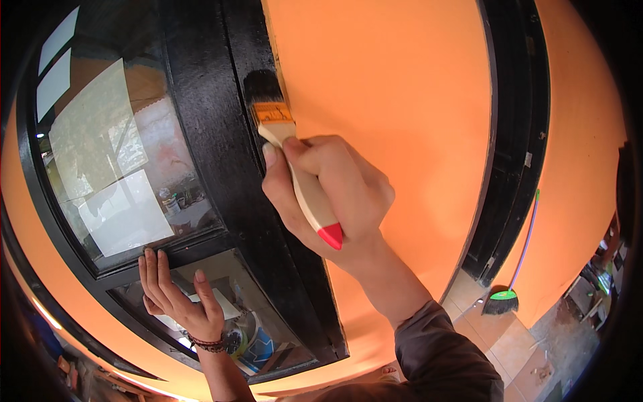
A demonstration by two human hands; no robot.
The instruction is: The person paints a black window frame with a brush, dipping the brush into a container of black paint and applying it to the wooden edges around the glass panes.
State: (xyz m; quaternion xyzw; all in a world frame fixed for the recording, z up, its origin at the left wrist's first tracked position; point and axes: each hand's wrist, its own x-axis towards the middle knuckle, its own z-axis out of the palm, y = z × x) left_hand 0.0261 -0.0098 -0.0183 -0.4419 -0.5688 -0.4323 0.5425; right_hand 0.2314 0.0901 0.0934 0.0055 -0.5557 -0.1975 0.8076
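Observation:
In my right hand is a flat paintbrush with a pale wooden handle, a red tip and an orange ferrule. Its dark bristles press on the black window frame, close to where the frame meets the orange wall. Wet-looking black shows around the bristles. My left hand rests, fingers stretched and thumb apart, on the frame's crossbar between the upper glass pane and the lower glass pane. Nothing is in it.
Several paper sheets cover parts of the upper pane. A black door frame stands to the right. Beyond it, a broom with green head and blue handle leans on the wall above the tiled floor.

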